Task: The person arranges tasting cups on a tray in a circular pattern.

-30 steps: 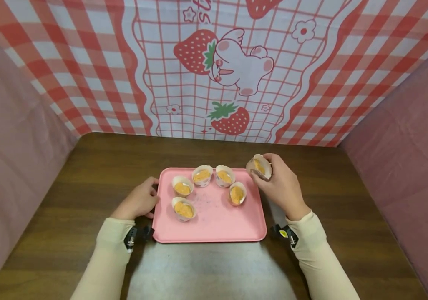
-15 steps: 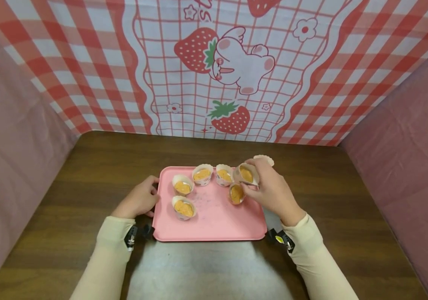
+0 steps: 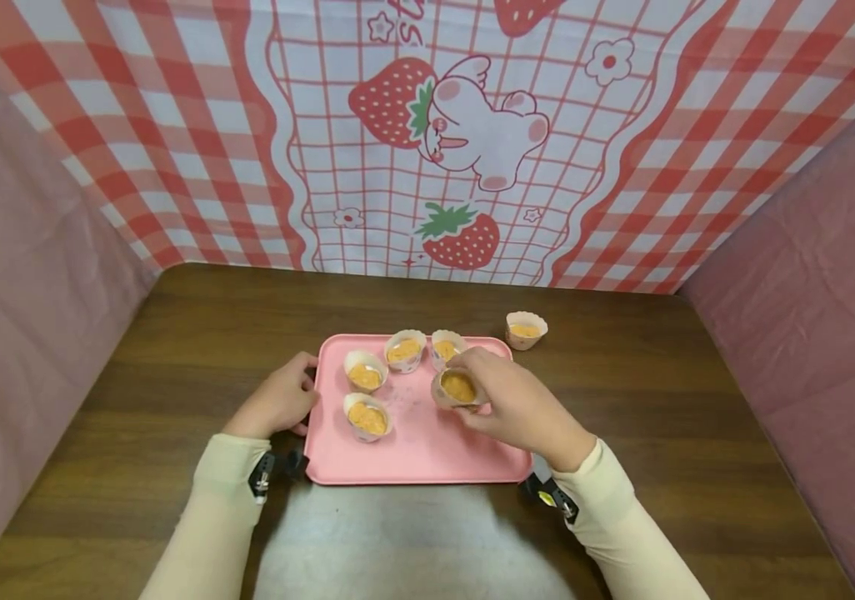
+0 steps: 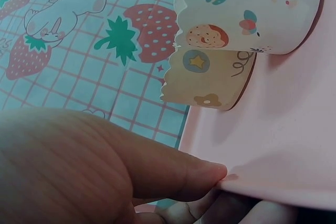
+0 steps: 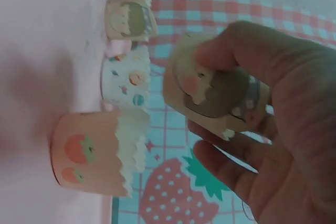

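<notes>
My right hand (image 3: 525,408) grips a paper baking cup (image 3: 459,387) with orange-yellow filling over the right half of the pink tray (image 3: 412,460). In the right wrist view this held cup (image 5: 205,93) has a printed cartoon face, with the thumb on one side and fingers on the other. At the tray's left edge my left hand (image 3: 277,404) pinches the rim, thumb on top and fingers underneath in the left wrist view. Several filled cups stand on the tray, among them a front-left cup (image 3: 367,417) and a strawberry-print cup (image 5: 84,150). The right hand hides part of the tray.
Another filled cup (image 3: 525,331) stands on the wooden table (image 3: 637,383) just beyond the tray's back right corner. A grey metallic surface (image 3: 412,542) lies in front of the tray. A strawberry-print cloth (image 3: 465,237) hangs behind the table, with pink cloth at both sides.
My right hand has carried its cup left and nearer, from beyond the tray's back right corner to over the tray. That uncovers the cup on the table. The left hand stays at the rim.
</notes>
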A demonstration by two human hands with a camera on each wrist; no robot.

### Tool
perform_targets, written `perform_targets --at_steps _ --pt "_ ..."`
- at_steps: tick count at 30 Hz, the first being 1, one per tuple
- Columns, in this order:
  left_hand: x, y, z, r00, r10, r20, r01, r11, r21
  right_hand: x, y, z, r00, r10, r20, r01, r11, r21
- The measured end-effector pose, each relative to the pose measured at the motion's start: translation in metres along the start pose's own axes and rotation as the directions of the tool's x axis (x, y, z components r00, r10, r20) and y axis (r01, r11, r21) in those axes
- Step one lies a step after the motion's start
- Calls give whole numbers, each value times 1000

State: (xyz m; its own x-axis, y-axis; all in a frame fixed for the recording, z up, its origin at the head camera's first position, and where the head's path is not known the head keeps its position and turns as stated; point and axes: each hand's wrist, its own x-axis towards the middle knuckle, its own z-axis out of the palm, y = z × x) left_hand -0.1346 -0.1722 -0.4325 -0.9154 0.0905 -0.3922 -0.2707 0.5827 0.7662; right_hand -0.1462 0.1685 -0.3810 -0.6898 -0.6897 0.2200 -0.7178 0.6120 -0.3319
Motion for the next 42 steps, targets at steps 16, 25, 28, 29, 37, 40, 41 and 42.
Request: perform_targets --at_steps 16,25,28,29,37,40,41,42 --pt "-1 -2 -1 1000 28 -9 -28 1000 -6 1 -7 27 969 -206 134 219 972 -85" --pt "-2 0 0 999 30 -18 -30 1000 -7 -2 -7 25 973 -185 138 206 966 -154" --pt "-2 0 0 1000 21 -18 -21 1000 -2 -3 -7 25 973 -178 144 201 965 -168" --pt "-2 0 0 1000 15 -18 -15 1000 0 -3 -7 25 973 -179 144 203 964 -174" --pt "-3 2 0 1000 -5 -17 5 1000 6 -3 -4 17 975 -132 176 159 975 -153" --pt "-3 2 0 1000 -10 -18 10 1000 6 -3 -1 4 989 -107 98 118 986 -121" --pt "-3 2 0 1000 -11 -16 11 1000 7 -4 1 0 994 -100 51 106 988 -117" --pt "-3 2 0 1000 -17 -13 17 1000 10 -4 2 -4 995 -98 2 97 988 -122"
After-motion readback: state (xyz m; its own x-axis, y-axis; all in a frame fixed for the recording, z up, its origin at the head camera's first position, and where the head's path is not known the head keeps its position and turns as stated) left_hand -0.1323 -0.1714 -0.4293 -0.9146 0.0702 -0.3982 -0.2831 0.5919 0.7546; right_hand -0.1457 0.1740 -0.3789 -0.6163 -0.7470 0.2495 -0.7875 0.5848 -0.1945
